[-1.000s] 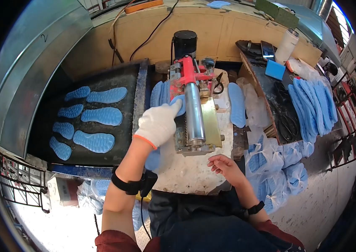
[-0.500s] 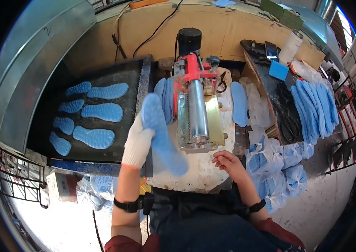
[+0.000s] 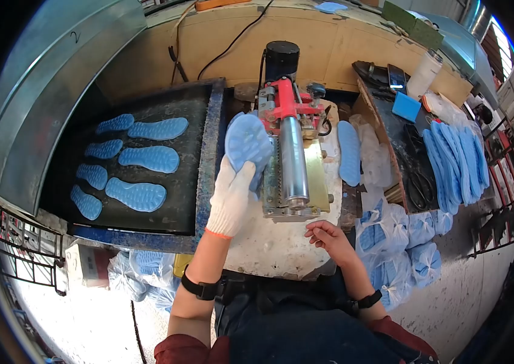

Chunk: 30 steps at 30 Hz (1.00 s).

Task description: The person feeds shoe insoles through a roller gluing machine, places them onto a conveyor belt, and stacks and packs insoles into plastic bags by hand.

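Note:
My left hand (image 3: 231,200), in a white knitted glove, grips a blue insole (image 3: 248,142) with a bumpy surface. The insole is raised at the left side of a red and silver machine (image 3: 293,158) with a roller, and it largely hides the stack of insoles behind it. My bare right hand (image 3: 328,238) hovers over the front right of the pale worktop (image 3: 281,249), just below the machine. Its fingers are loosely curled together with nothing visible in them. Another blue insole (image 3: 348,153) lies right of the machine.
On the left, a dark tray (image 3: 187,206) with a blue rim bears several blue insoles. To the right, a side table (image 3: 399,151) carries a pile of insoles (image 3: 454,161), scissors (image 3: 419,187), a phone and a bottle (image 3: 425,74). Bagged insoles (image 3: 390,273) are stacked below it.
My left hand has moved right and lifted the insole away from me, from over the front of the worktop to beside the machine. The right hand stays nearly still.

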### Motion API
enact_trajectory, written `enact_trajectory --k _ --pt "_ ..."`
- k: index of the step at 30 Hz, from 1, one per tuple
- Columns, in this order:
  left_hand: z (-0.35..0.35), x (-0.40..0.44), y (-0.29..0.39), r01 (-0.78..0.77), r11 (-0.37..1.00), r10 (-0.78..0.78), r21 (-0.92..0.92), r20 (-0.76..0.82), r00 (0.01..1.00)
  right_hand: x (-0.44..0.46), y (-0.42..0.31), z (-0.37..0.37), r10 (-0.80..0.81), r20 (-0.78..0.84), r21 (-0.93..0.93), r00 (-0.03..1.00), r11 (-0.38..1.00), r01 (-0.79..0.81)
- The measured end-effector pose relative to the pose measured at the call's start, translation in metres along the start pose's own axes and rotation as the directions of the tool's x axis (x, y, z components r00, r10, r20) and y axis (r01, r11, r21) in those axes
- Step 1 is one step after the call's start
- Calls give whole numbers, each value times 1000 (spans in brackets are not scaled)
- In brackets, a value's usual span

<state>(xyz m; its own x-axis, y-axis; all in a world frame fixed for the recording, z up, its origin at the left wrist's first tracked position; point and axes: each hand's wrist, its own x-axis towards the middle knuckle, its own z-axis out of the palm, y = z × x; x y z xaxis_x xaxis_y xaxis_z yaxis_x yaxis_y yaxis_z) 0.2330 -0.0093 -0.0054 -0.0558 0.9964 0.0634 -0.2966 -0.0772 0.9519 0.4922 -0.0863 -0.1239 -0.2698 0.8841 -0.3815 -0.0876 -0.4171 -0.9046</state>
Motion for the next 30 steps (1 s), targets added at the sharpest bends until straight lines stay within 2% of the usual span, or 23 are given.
enact_trajectory --k 1,3,4,5,7,9,10,12,13,15,16,17,18,20,21,22,23,24,25,26,27,29,30 --pt "-2 -6 7 -1 1000 1 2 -1 1000 1 -1 1 0 2 1 1000 1000 0" --pt "-9 -23 18 35 958 -12 -283 83 997 -1 -4 2 -10 5 -42 1000 999 11" --pt "-19 -31 17 41 944 -28 -328 42 999 -2 -7 2 -7 4 -41 1000 999 7" --pt "-32 -38 16 55 930 -59 -363 2 998 -6 -11 2 -51 36 -132 998 990 55" --pt "-41 -56 33 74 898 -79 -435 7 997 -16 -21 6 -82 72 -217 994 971 96" --pt "-44 -72 45 87 885 -99 -458 -2 995 -28 -36 13 -149 242 -376 959 897 234" --pt "-43 -80 50 129 872 -132 -472 27 991 -34 -48 20 -141 242 -372 960 900 226" --pt "-34 -94 55 221 853 -208 -473 80 975 -45 -76 44 -278 417 -448 865 765 462" --pt "-26 -100 54 232 850 -216 -473 89 972 -49 -84 55 -277 406 -450 871 769 454" --pt "-7 -111 51 299 872 -267 -387 136 954 -57 -98 74 -304 525 -309 795 802 511" --pt "0 -115 52 326 874 -272 -361 191 943 -63 -105 77 -191 527 -342 828 844 413" --pt "3 -119 53 326 874 -266 -361 206 941 -67 -107 81 -98 438 -420 893 856 300" --pt "4 -122 53 316 924 -275 -215 200 940 -69 -104 77 -124 429 -416 894 852 318" --pt "7 -123 55 220 960 -161 -174 304 939 -73 -99 61 -155 405 -422 901 843 334" --pt "4 -120 52 219 959 -155 -178 317 936 -75 -98 50 -368 347 -375 863 789 487" --pt "-1 -117 47 99 970 -32 -223 284 958 -77 -97 38 -563 281 -336 777 701 629" --pt "-6 -113 46 -21 965 87 -261 243 966 -76 -96 24 -587 136 -409 798 701 585" --pt "-13 -110 48 -21 960 85 -278 220 972 -76 -97 13 -604 -13 -471 797 707 528" --pt "-16 -108 48 -17 961 82 -276 226 971 -73 -108 6 -671 -55 -622 740 602 500" --pt "-19 -105 47 -43 975 74 -217 140 987 -67 -120 0 -736 -80 -755 672 485 442" --pt "-21 -103 45 -63 986 72 -154 52 996 -56 -125 -7 -737 -86 -754 670 488 440" --pt "-23 -96 42 -56 987 65 -153 52 997 -29 -126 -22 -842 64 -929 535 145 340" --pt "-22 -93 39 -58 987 63 -153 34 997 -18 -126 -24 -844 62 -929 533 147 341"
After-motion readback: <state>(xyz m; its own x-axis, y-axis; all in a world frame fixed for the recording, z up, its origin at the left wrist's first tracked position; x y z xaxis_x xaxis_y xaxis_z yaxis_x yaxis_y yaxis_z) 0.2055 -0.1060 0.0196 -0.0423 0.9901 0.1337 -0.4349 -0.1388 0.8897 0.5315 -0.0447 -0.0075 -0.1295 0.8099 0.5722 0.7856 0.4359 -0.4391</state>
